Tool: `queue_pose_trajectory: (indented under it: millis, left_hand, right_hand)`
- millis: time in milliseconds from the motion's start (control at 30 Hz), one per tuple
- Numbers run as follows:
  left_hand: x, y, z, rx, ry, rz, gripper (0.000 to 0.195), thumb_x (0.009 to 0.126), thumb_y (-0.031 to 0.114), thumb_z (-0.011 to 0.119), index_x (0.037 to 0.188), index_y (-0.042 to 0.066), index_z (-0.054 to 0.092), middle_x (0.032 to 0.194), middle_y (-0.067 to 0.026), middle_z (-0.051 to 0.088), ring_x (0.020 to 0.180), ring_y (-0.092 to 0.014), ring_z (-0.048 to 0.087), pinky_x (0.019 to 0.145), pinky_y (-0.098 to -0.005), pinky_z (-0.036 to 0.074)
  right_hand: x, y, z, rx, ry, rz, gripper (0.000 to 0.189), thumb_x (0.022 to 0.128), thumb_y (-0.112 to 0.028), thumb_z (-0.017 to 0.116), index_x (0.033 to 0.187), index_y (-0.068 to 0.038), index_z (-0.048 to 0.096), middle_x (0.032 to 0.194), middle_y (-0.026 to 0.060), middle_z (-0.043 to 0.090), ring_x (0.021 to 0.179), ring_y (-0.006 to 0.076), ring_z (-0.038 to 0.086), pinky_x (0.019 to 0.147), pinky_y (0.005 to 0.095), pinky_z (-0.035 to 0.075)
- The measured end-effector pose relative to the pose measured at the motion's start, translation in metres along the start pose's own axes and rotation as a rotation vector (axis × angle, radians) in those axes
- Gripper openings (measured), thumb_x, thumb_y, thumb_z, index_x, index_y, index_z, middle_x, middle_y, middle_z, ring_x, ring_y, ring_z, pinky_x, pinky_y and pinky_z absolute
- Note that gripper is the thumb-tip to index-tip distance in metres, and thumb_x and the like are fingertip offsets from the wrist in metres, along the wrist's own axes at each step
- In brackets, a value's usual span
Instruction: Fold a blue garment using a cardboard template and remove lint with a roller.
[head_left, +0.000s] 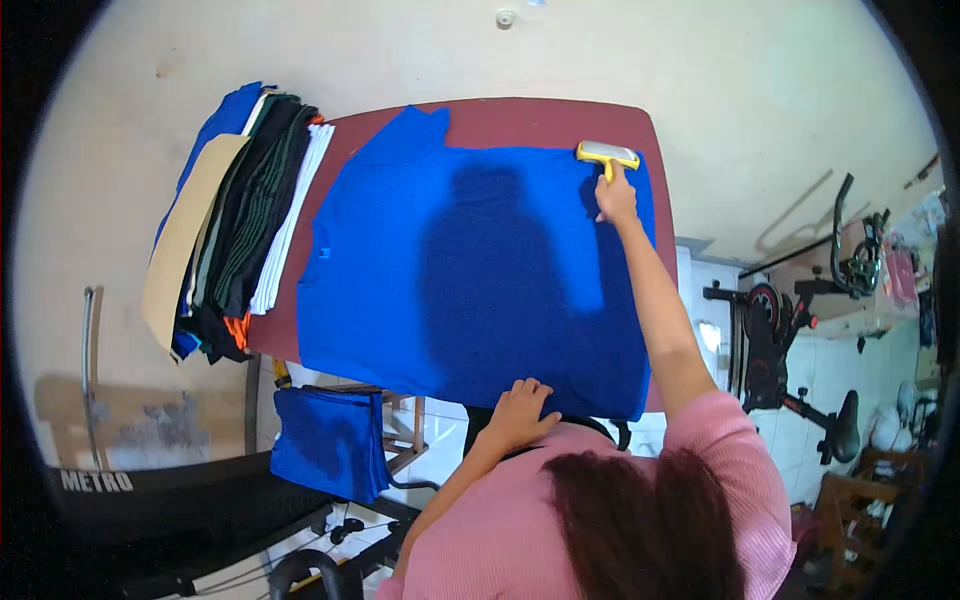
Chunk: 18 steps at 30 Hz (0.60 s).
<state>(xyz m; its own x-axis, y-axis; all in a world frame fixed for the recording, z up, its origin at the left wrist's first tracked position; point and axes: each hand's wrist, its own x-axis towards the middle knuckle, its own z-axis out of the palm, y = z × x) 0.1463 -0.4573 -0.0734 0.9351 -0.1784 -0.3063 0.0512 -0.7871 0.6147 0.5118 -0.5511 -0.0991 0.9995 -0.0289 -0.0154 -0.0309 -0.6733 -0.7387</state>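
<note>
A blue T-shirt (375, 300) lies spread on a dark red tabletop (525, 120). Its neck side, with a small label, points left, and a sleeve sticks out at the far left. Near the far right corner of the shirt, my right hand (617, 199) grips the yellow handle of a lint brush (607, 154) that has a pale grey head. The head lies over the cloth, but contact with it cannot be made out. My left hand (523, 411) rests flat on the shirt's near edge, in front of my body, with nothing grasped.
A stack of folded garments (240, 217) with a tan board (191, 232) stands at the table's left end. Below left, folded blue shirts (330, 439) sit beside a black treadmill (187, 510). An exercise bike (780, 345) is on the right, and a wall (712, 67) rises behind.
</note>
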Motion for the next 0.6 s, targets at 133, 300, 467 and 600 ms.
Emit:
queue_pose_trajectory:
  millis: [133,300,467,600]
  left_hand:
    - [-0.012,-0.016,0.017,-0.066,0.121,-0.019,0.043,0.076,0.035,0.056,0.108,0.006,0.052,0.103,-0.0147,0.048,0.098,-0.031,0.044,0.081,-0.0418,0.038]
    - [0.007,-0.01,0.005,-0.078,0.002,-0.12,0.035,0.075,0.034,0.057,0.1,0.01,0.052,0.1,-0.0126,0.048,0.095,-0.03,0.044,0.083,-0.0449,0.035]
    - [0.025,-0.015,-0.004,-0.048,-0.128,-0.215,0.035,0.077,0.04,0.054,0.095,0.01,0.051,0.097,-0.0112,0.049,0.094,-0.028,0.043,0.076,-0.0427,0.036]
    - [0.055,-0.027,-0.008,-0.067,-0.33,-0.14,0.041,0.078,0.043,0.051,0.09,0.004,0.052,0.092,-0.0159,0.05,0.09,-0.031,0.045,0.075,-0.0411,0.037]
  right_hand:
    - [-0.001,-0.043,0.007,0.128,-0.09,0.105,0.05,0.082,-0.021,0.042,0.129,-0.017,0.027,0.078,0.0226,0.059,0.047,0.0267,0.059,0.045,0.0351,0.05]
    - [-0.067,-0.022,-0.023,0.398,-0.223,0.124,0.046,0.084,-0.022,0.049,0.126,-0.019,0.03,0.075,0.0152,0.053,0.038,0.0191,0.052,0.029,0.0267,0.038]
    - [-0.2,0.02,-0.081,0.334,-0.442,0.097,0.048,0.084,-0.021,0.05,0.128,-0.02,0.031,0.055,0.0081,0.05,0.034,0.0155,0.048,0.03,0.0277,0.038]
    - [-0.287,0.086,-0.137,0.294,-0.52,0.093,0.049,0.082,-0.01,0.053,0.128,-0.014,0.036,0.094,0.0093,0.055,0.044,0.0085,0.045,0.036,0.0225,0.038]
